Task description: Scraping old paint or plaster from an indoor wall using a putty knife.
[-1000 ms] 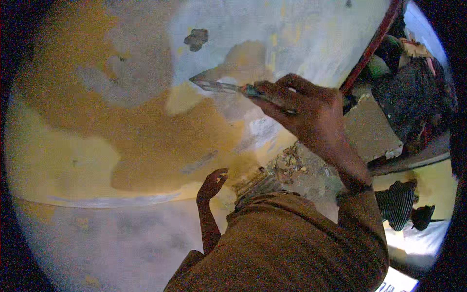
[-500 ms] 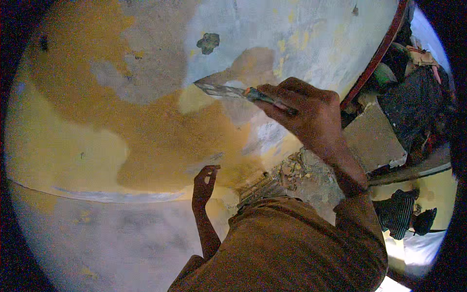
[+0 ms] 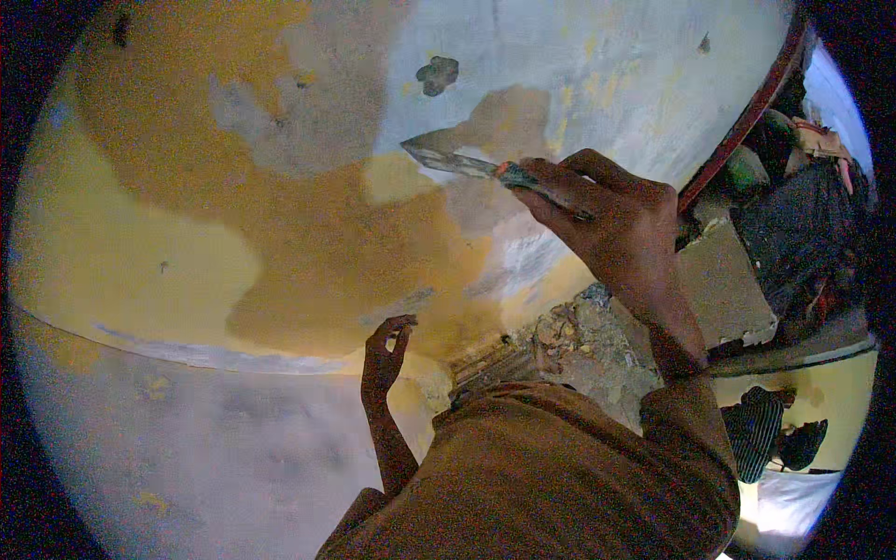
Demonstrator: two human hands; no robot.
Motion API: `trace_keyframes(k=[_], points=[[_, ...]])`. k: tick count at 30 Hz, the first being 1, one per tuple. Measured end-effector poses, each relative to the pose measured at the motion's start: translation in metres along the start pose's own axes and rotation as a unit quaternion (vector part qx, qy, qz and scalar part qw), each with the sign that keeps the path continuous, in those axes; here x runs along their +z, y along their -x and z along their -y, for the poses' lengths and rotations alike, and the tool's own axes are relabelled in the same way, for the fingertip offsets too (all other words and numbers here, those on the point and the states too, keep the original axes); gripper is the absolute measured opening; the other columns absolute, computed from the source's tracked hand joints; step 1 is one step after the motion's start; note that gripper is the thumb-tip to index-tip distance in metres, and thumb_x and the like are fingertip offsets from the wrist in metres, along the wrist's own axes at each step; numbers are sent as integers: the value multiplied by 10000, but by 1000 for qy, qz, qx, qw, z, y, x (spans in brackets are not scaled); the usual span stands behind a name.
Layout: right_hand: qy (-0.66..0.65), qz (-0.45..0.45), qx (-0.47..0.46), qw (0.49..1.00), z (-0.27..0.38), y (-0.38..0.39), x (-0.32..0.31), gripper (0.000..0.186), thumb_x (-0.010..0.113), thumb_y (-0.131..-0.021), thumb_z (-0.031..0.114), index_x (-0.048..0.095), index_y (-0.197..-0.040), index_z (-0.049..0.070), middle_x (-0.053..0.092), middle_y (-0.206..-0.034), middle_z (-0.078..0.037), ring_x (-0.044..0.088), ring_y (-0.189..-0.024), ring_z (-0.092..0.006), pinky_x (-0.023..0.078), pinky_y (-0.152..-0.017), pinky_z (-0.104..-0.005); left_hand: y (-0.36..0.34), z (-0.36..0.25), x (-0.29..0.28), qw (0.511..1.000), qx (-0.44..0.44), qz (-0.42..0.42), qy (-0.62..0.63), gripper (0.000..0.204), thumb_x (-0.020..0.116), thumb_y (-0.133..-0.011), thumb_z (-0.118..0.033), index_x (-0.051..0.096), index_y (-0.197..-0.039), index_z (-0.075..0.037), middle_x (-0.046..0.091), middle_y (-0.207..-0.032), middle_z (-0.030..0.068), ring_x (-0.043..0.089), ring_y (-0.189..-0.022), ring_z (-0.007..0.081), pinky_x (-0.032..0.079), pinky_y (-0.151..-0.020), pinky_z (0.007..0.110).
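Note:
My right hand [image 3: 621, 215] is closed round the dark handle of a pointed trowel [image 3: 457, 161] with an orange band by the blade. The blade points left, over the wall [image 3: 327, 233], next to a brown-grey patch; whether it touches cannot be told. This wall is blotched yellow, ochre, grey and pale blue, with a dark chipped hole [image 3: 437, 76] beyond the blade's tip. Lower left, my left hand [image 3: 383, 353] is near the ochre surface, its fingers curled and its thumb close to the fingertips. Anything between those fingertips is too small to make out.
Broken rubble [image 3: 569, 338] lies by my body, below my right forearm. A dark red edge [image 3: 747, 112] bounds the wall on the right. Past it are a grey-brown board [image 3: 723, 280] and dark bundled cloth [image 3: 793, 224]. A person in striped clothing [image 3: 754, 434] is at the far right.
The view has shifted slightly, so the wall patches, the trowel and my right hand appear a little farther right. Both hands keep the same grip and pose.

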State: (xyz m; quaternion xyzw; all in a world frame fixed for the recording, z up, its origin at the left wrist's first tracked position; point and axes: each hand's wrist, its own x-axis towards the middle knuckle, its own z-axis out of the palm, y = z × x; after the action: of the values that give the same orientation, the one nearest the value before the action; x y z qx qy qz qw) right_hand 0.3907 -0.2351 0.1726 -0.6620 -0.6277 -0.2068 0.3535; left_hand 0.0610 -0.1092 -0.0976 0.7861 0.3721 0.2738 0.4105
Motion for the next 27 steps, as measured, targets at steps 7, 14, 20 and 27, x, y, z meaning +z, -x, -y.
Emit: trace_keyframes(k=[7,14,20,27], points=[[47,13,-25,998,2,-4,0,229,842,-848,184,815,-1074,162,764,-910,-35,712,-651,-178,590,-600,-308,-2,5,5,998,-43,48,-10,224,594,-1037,-100,744,-1201,-72,750,-1230,87,703,-1101,205,527,-981,336],[-8,5,-55,998,2,-11,2,241,843,-839,157,816,-1079,159,759,-895,-61,721,-688,-196,595,-612,-321,21,10,-8,997,-26,62,30,214,609,-1033,-121,740,-1194,-68,736,-1256,82,689,-1143,214,535,-974,368],[36,-1,-39,999,38,7,-11,249,856,-829,152,816,-1072,116,760,-877,-81,730,-700,-200,592,-626,-301,56,22,-12,1000,-16,21,13,218,611,-1062,-211,731,-1206,-100,743,-1228,67,699,-1112,219,546,-933,399],[-46,-10,-2,999,50,3,10,244,857,-826,141,816,-1061,97,752,-855,-89,725,-689,-195,582,-628,-306,69,46,-28,999,-49,19,1,223,608,-1065,-235,733,-1197,-105,749,-1226,61,701,-1113,214,552,-923,387]])
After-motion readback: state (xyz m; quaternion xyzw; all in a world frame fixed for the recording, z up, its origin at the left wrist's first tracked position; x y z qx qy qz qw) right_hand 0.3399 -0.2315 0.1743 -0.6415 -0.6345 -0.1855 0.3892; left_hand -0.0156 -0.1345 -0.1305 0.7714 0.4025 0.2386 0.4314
